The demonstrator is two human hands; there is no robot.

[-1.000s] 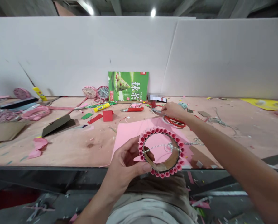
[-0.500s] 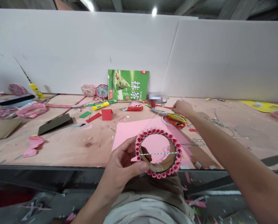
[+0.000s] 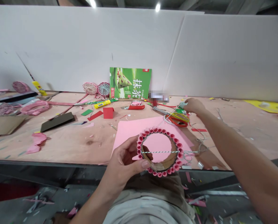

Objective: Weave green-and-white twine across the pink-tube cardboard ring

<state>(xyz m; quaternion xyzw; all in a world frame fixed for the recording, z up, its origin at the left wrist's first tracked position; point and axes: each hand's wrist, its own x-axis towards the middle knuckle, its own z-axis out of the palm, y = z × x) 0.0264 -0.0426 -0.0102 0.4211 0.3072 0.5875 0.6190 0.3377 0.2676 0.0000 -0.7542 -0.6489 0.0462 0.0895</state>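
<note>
Left hand (image 3: 126, 158): clenched on a cardboard ring (image 3: 159, 166) edged in rolled pink paper, held above a pink card sheet (image 3: 127, 132), apparently to keep striped twine (image 3: 160, 152) taut across its opening. Right hand (image 3: 194, 105): pinched, seemingly on the twine, beside red-handled scissors (image 3: 177, 122) on the plywood table (image 3: 71, 146)

The left grip (image 3: 125, 158) holds a cardboard ring (image 3: 160, 166) over a paper sheet (image 3: 134, 130) on the surface (image 3: 66, 143), with twine (image 3: 160, 152) strung across the ring. Scissors (image 3: 177, 120) lie just before the right grip (image 3: 194, 105), a utility knife (image 3: 135, 107) lies to its left, and a glue stick (image 3: 102, 104) lies farther left. Behind, a printed packet (image 3: 129, 82) leans against a panel (image 3: 223, 56).
</note>
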